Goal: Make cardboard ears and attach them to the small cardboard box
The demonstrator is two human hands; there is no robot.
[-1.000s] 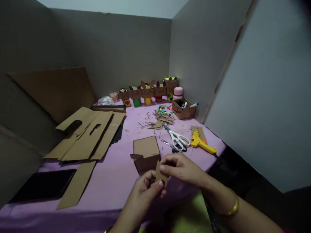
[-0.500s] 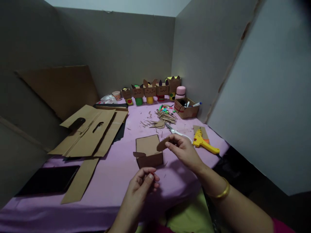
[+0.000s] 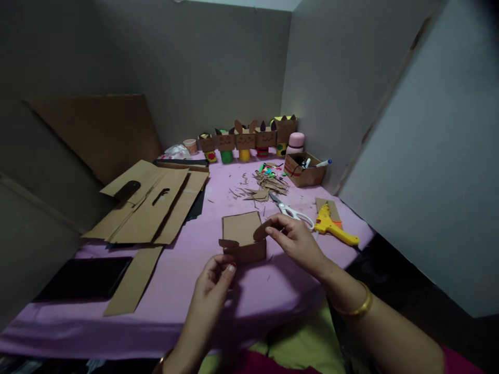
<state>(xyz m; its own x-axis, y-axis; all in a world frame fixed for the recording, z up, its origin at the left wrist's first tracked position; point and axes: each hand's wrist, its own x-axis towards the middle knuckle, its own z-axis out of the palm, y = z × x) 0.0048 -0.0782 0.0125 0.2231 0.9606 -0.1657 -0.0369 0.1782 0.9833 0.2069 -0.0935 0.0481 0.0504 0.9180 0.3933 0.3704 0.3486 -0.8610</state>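
A small brown cardboard box [image 3: 241,235] sits on the pink table cover [image 3: 187,280] in front of me. My right hand [image 3: 297,243] pinches a small rounded cardboard piece [image 3: 262,230] and holds it against the box's right top edge. My left hand [image 3: 212,280] is just below the box's front left corner, fingers curled and pinched together; what they hold, if anything, I cannot make out.
White-handled scissors [image 3: 294,212] and a yellow glue gun [image 3: 331,227] lie right of the box. Cardboard scraps [image 3: 267,184], a row of cardboard figures [image 3: 245,141] and a box of pens [image 3: 304,170] stand behind. Flat cardboard sheets [image 3: 152,205] and a black sheet [image 3: 83,278] lie left.
My right hand took the cardboard piece from in front of my left hand and carried it forward to the box's right edge. My left hand moved up toward the box's front corner.
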